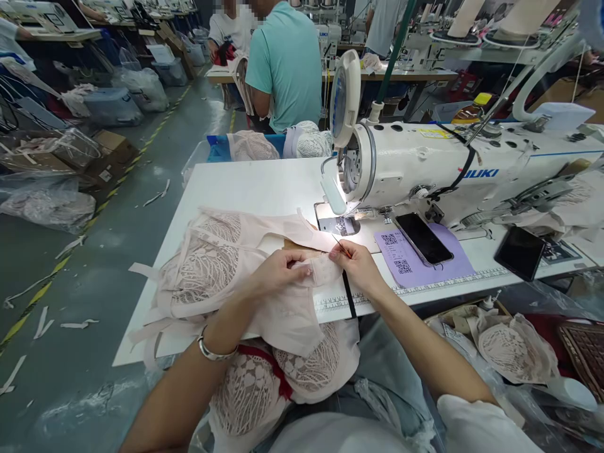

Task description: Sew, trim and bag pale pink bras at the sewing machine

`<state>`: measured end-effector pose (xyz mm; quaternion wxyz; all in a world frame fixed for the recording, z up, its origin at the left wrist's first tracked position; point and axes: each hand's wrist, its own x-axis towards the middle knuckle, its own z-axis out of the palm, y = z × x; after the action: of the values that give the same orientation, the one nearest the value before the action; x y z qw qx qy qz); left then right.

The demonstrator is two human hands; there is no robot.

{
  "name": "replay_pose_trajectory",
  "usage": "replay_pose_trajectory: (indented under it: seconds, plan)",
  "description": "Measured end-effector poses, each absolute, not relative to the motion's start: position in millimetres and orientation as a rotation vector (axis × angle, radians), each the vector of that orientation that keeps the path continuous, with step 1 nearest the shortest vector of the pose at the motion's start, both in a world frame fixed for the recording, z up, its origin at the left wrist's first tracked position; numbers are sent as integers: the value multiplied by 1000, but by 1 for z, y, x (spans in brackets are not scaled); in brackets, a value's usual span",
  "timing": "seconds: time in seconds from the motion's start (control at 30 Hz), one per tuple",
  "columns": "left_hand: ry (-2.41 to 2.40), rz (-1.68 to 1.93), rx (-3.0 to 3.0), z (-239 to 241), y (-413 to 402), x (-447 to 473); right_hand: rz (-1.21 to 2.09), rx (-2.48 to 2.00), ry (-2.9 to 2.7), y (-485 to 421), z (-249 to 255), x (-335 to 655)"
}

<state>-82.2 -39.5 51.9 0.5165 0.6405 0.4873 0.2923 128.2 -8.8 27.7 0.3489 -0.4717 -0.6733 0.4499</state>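
Observation:
A pale pink lace bra (207,270) is spread over the white sewing table, its band running up toward the sewing machine's needle area. My left hand (283,272) is closed, pinching the end of the band between thumb and fingers. Close beside it, my right hand (356,264) is closed around a thin, dark, pointed tool (343,248), its tip at the fabric edge; its exact kind is too small to tell. More lace bra cups (309,362) with a red strip hang over the table's front edge onto my lap.
A white JUKI sewing machine (425,160) stands at right, its lamp lit. A phone (425,239) rests on a purple sheet (401,267); another dark device (519,253) lies farther right. Behind the table is a blue bin (219,149) of bras. A person in a teal shirt (285,69) is beyond.

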Motion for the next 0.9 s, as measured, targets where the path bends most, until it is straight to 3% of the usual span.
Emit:
replay_pose_trajectory:
  seconds: [0.33, 0.7, 0.9]
  plan:
    - [977, 738, 1339, 61, -46, -97, 1273, -1120, -1719, -14, 39, 136]
    - [1209, 823, 1591, 60, -43, -88, 1245, -1124, -1730, -25, 46, 140]
    - [1264, 851, 1702, 58, -46, -83, 1474, -856, -2110, -25, 53, 153]
